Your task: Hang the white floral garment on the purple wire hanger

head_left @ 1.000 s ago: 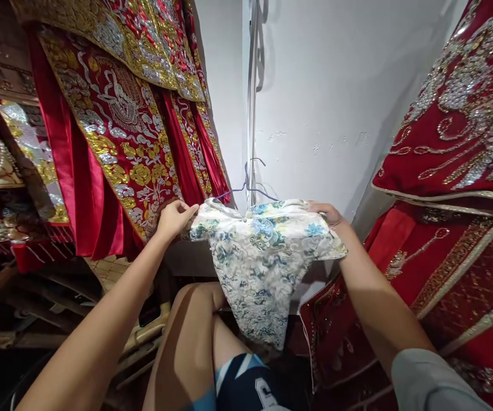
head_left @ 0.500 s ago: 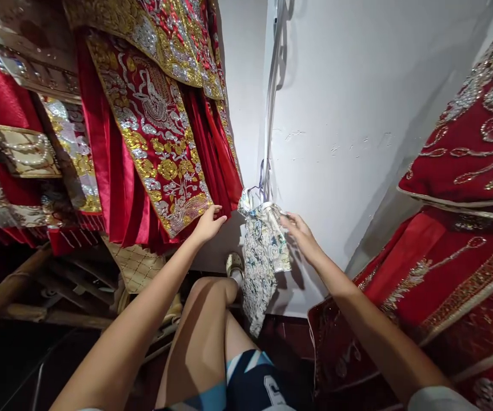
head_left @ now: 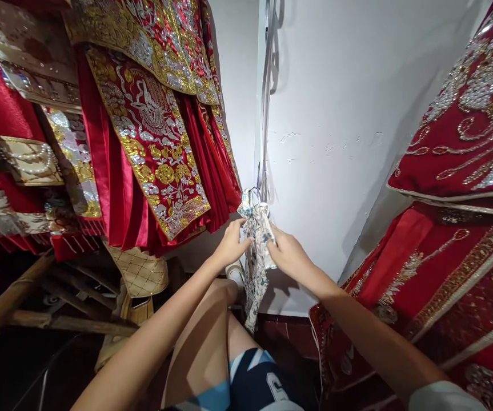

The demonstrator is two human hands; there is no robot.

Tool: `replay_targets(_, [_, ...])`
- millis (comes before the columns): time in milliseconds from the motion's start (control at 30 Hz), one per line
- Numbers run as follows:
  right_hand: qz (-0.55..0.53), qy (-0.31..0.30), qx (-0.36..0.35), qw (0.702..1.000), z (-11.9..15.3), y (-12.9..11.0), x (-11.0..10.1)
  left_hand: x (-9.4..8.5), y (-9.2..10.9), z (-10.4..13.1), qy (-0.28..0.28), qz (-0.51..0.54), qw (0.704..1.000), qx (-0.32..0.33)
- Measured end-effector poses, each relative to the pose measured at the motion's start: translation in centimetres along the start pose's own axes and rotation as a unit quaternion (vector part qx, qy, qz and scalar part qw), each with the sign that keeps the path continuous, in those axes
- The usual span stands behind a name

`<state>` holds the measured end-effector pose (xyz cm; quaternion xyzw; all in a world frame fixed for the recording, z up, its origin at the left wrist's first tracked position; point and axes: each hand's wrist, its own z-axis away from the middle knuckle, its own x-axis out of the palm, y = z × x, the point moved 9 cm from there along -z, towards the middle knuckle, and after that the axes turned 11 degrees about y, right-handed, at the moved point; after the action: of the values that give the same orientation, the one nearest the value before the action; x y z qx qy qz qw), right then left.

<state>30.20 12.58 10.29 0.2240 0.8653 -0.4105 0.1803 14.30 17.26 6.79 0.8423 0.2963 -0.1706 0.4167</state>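
Note:
A white patterned garment hangs on a thin dark hanger against the wall. My left hand is at its left edge, thumb and fingers closed on the fabric. On the other side my right hand grips the garment's right edge between thumb and fingers. The cloth is gathered narrow between the two hands, and its lower end dangles beside my knee.
Red and gold embroidered costumes hang at the left, and more red beaded ones at the right. Bamboo poles lie low at the left. A metal pole runs up the white wall.
My left hand has moved right and closed on the garment's left edge. My right hand has shifted left and taken a fuller grip. The garment is narrower now.

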Motion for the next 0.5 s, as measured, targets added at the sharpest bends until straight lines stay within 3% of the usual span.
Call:
replay_targets(100, [-0.15, 0.092, 0.066, 0.982, -2.0, 3.0, -2.8, -0.4, 0.4, 0.5, -0.006, -0.015, 1.0, 0.002])
replay_targets(200, [-0.287, 0.209, 0.115, 0.928, -4.5, 5.3, -6.8, -2.2, 0.8, -0.3, 0.037, -0.032, 0.999, 0.021])
replay_targets(300, [-0.377, 0.289, 0.156, 0.866, -6.6, 5.9, -9.8, -4.4, 1.3, -1.3, 0.096, -0.062, 0.993, 0.044])
replay_targets(400, [-0.424, 0.281, 0.183, 0.841, -8.2, 4.4, -10.1, -6.9, 1.4, -2.1, 0.166, -0.105, 0.979, 0.048])
replay_targets(500, [-0.442, 0.223, 0.173, 0.852, -8.6, 2.0, -8.7, -8.8, 0.7, -3.0, 0.193, -0.118, 0.973, 0.035])
